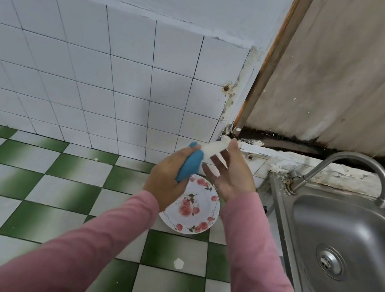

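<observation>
Steadily, above the plate

Well, the left hand (167,180) has its grip curled round the blue half of a blue-and-white item (192,165), held in the air at 12 o'clock of the flowered plate (196,213); the right hand (230,175) has a wide grip, fingers straight and spread, the white end lying against them. The step would likely go best with the left firm on the blue part, the right only steadying the white tip, both over the plate so any drip lands there. The item is too blurred to tell bottle from cloth; its blue part looks smooth and rounded, the white tapered. The plate is glossy, round and rose-printed; the desk (48,197) is glazed green-and-white check tile; a brushed-steel sink (348,250) sits at 4 o'clock, its arched tap (352,169) at 3.
</observation>
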Demonstrator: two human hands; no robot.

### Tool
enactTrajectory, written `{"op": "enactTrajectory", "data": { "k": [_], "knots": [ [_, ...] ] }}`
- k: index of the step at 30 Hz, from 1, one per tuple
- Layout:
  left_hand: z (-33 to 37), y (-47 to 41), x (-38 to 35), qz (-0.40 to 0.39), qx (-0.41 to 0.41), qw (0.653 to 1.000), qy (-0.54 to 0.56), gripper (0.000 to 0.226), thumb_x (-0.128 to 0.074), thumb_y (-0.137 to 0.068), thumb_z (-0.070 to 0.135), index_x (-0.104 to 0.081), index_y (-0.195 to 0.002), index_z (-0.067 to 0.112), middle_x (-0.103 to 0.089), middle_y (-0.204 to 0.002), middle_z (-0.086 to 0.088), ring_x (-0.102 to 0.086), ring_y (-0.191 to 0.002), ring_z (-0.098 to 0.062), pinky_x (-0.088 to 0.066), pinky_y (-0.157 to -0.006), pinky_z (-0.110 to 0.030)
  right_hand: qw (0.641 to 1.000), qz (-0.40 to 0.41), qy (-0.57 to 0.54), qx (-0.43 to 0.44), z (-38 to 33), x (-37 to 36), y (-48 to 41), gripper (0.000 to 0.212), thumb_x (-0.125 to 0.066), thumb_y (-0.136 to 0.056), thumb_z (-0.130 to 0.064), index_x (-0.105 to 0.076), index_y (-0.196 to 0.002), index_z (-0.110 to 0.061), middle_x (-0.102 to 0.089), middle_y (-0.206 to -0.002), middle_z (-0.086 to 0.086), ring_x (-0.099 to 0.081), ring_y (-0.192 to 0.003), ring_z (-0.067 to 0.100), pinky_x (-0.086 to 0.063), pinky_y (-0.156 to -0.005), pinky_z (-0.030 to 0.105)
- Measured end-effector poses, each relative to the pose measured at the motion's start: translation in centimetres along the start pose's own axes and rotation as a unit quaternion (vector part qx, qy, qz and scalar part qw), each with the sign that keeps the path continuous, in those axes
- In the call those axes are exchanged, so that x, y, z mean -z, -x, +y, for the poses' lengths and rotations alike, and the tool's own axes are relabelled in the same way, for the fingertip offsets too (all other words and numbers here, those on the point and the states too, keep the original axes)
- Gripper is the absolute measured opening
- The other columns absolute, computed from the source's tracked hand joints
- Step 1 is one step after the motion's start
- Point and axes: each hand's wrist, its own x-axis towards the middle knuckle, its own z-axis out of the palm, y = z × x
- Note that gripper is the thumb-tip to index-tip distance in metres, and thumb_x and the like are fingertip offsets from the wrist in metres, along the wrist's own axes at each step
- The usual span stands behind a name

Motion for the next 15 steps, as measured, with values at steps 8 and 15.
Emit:
{"op": "enactTrajectory", "data": {
  "k": [8, 15],
  "knots": [
    [-1.6, -1.0, 2.1, 0.183, 0.435, 0.839, 0.269, 0.028, -0.068, -0.091, 0.017, -0.058, -0.116, 0.022, -0.064, -0.105, -0.004, -0.064, -0.096, -0.026, -0.058, -0.08, -0.043, 0.949, 0.099, 0.293, -0.056, 4.5, 6.3, -1.1, 0.102, -0.06, -0.074, -0.079, -0.033, -0.153, -0.02, -0.041, -0.154, 0.003, -0.041, -0.139, 0.031, -0.034, -0.11, 0.053],
    [-3.3, -0.7, 2.7, 0.155, 0.513, 0.739, 0.408, 0.025, -0.071, -0.086, 0.008, -0.059, -0.107, 0.014, -0.068, -0.096, -0.007, -0.066, -0.079, -0.024, -0.057, -0.069, -0.041, 0.996, -0.021, -0.018, -0.082, 6.6, 7.7, -0.8, 0.059, -0.045, -0.094, -0.065, -0.057, -0.134, -0.023, -0.07, -0.124, 0.007, -0.062, -0.119, 0.032, -0.047, -0.104, 0.052]
  ]
}}
